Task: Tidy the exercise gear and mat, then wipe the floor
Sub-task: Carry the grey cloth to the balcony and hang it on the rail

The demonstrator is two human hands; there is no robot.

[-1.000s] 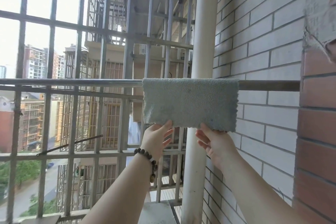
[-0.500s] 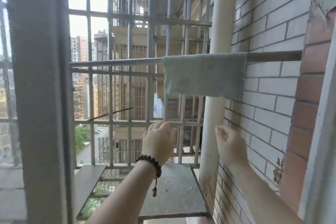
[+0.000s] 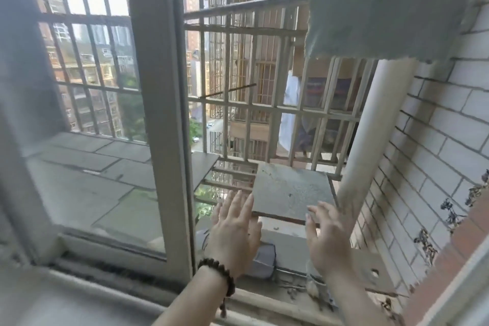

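You have a single head view, looking out and down through the open window frame [image 3: 158, 103] from close behind it. The cloth [image 3: 391, 16] hangs above and right of that frame.

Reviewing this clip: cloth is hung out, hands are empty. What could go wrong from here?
1. The grey-green terry cloth is only draped over the metal rail, unclipped; wind might drop it through the open grille.
2. The left hand and right hand hover open over the gritty window sill; they may pick up dirt.
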